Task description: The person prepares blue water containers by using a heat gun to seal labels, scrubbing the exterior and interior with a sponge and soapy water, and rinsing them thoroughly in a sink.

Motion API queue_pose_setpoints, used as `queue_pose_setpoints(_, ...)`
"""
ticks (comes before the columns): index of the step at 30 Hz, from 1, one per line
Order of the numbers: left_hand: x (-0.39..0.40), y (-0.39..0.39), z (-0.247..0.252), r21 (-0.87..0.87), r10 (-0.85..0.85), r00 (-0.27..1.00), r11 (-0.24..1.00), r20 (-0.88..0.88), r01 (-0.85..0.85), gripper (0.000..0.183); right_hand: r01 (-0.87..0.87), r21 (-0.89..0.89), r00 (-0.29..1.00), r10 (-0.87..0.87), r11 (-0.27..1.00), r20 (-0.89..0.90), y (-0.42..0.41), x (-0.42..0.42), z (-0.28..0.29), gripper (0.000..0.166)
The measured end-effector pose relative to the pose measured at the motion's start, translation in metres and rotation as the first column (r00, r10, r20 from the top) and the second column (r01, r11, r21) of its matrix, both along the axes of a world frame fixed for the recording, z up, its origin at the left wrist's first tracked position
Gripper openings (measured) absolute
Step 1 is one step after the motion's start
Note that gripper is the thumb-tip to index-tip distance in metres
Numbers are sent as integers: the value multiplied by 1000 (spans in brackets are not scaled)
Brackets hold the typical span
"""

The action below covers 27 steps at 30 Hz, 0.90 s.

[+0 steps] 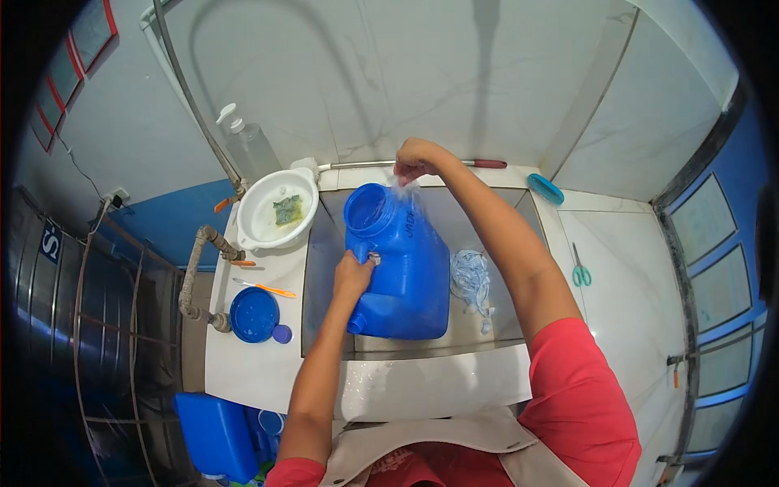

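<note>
A large blue plastic water container (405, 268) stands in the sink basin (328, 262), its wide round mouth (367, 210) uncovered and facing up. My left hand (353, 277) grips the handle on its near left side. Beyond the container's shoulder, my right hand (415, 161) pinches a piece of thin clear film (408, 193), which looks like plastic and lies against the container beside the mouth. Handwriting marks the container's far right side. A bundle of pale blue and white cloth (471, 275) rests on the basin floor just right of the container.
Left of the basin are a white bowl (255, 210) holding a sponge (287, 210), a pump bottle (249, 143), an orange-handled brush (274, 289), a blue lid (254, 315) and a faucet (204, 243). A teal scrub brush (545, 189) and scissors (581, 274) lie right.
</note>
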<state>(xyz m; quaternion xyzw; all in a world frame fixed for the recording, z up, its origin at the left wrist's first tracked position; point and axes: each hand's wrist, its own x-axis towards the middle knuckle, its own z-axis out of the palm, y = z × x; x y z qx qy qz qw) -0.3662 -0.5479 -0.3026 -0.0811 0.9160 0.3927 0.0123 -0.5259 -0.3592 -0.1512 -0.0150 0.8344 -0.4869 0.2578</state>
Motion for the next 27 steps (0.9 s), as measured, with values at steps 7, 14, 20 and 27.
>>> queue_pose_setpoints(7, -37, 23, 31, 42, -351, 930, 933, -114, 357, 45, 44, -18, 998, -43, 999, 35, 15, 1, -2, 20)
queue_pose_setpoints(14, -89, 58, 3, -560, -476, 612, 826, -632, 65, 47, 85, -78, 996, -88, 993, -35, -14, 2, 5, 17)
queue_pose_setpoints(20, -88, 67, 56, -502, -657, 731, 702, -182, 506, 49, 120, -84, 987, -128, 989, -98, 7, -5, -17, 16)
queue_pose_setpoints(27, -47, 20, 24, -14, -335, 942, 942, 36, 336, 40, 117, -78, 990, -122, 990, -66, -3, -1, -8, 13)
